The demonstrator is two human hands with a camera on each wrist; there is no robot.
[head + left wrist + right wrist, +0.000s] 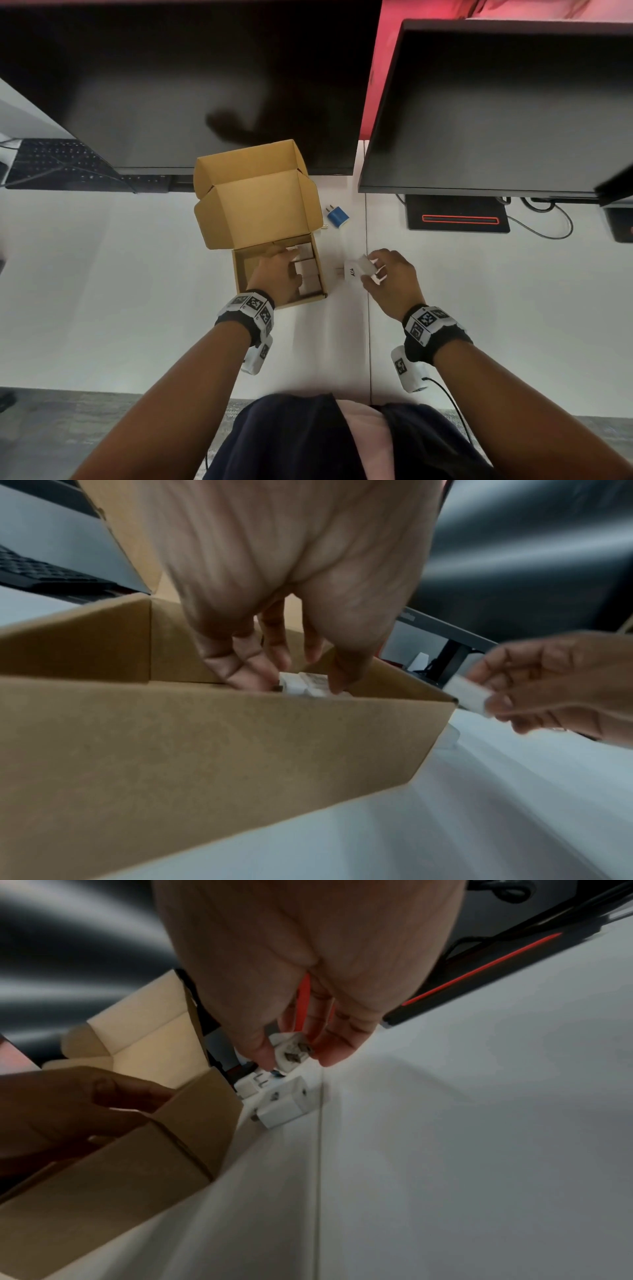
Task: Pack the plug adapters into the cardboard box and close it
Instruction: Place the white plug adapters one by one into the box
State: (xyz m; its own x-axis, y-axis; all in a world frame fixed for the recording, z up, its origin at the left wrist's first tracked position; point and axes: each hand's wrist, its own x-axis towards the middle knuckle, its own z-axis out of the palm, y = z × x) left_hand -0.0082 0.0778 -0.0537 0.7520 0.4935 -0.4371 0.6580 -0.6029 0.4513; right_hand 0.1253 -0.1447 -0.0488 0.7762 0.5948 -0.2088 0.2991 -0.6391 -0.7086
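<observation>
**Adapters going into the open box**

Held up in the right hand [394, 281], a white plug adapter [364, 265] is pinched between the thumb and curled fingertips just above the surface [137, 274], its metal prongs showing in the right wrist view. Directly beneath it lies a second white adapter [352, 274] on the surface, prongs pointing toward the cardboard box [239, 274], just beside the box's right wall. The box stands open, its lid [257, 205] tilted up at the far side. Inside, along the right wall, white adapters [308, 270] sit in a row. The left hand [277, 274] reaches down into the box with fingers bent, fingertips touching the adapters there; whether it actually grips one I cannot tell. Beyond the box to the right, a blue adapter [338, 216] lies on the surface, apart from the others. Two dark monitors [205, 85] hang over the far edge, a black keyboard [61, 164] at far left, and a black stand base with a red stripe [459, 219] at right
</observation>
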